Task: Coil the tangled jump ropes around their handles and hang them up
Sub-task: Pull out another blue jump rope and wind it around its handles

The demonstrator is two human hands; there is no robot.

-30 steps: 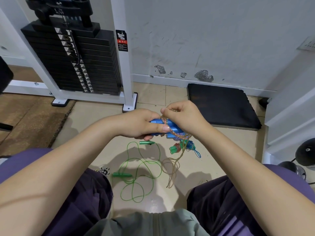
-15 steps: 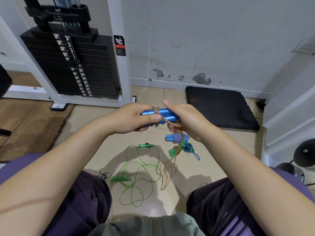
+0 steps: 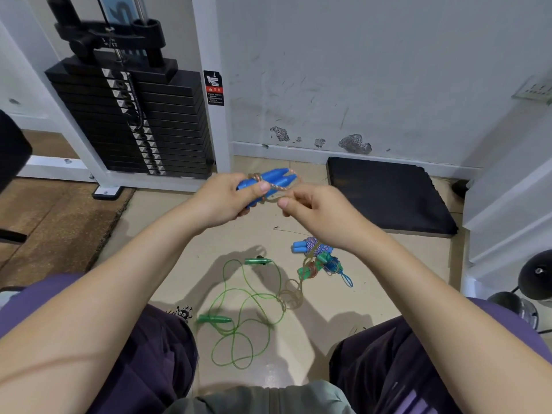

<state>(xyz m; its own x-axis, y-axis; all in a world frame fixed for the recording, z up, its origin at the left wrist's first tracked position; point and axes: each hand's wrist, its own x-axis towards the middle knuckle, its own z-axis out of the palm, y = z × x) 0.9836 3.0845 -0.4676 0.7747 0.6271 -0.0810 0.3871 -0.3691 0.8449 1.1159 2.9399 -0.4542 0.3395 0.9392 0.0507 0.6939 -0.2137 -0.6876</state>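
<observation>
Held handles (image 3: 268, 182): bright blue
Cord around them (image 3: 276, 188): orange-tan, translucent
Floor rope (image 3: 239, 312): clear green, green handles
Bundle (image 3: 313, 248): light blue handles, blue-white-red striped cord
Mat (image 3: 385, 195): black
Floor (image 3: 179, 234): beige

A white painted wall (image 3: 373, 64) runs across the back, scuffed and chipped low down, where grey patches (image 3: 355, 144) show above a white skirting board. The floor (image 3: 167, 234) is pale beige tile; a brown mat (image 3: 53, 222) covers its left edge. At the far left corner stands a white-framed weight machine (image 3: 209, 49) with a black plate stack (image 3: 131, 124) and a warning sticker (image 3: 214, 88). A black foam pad (image 3: 385, 195) lies against the wall at the floor's right side. Light is even and soft.
</observation>
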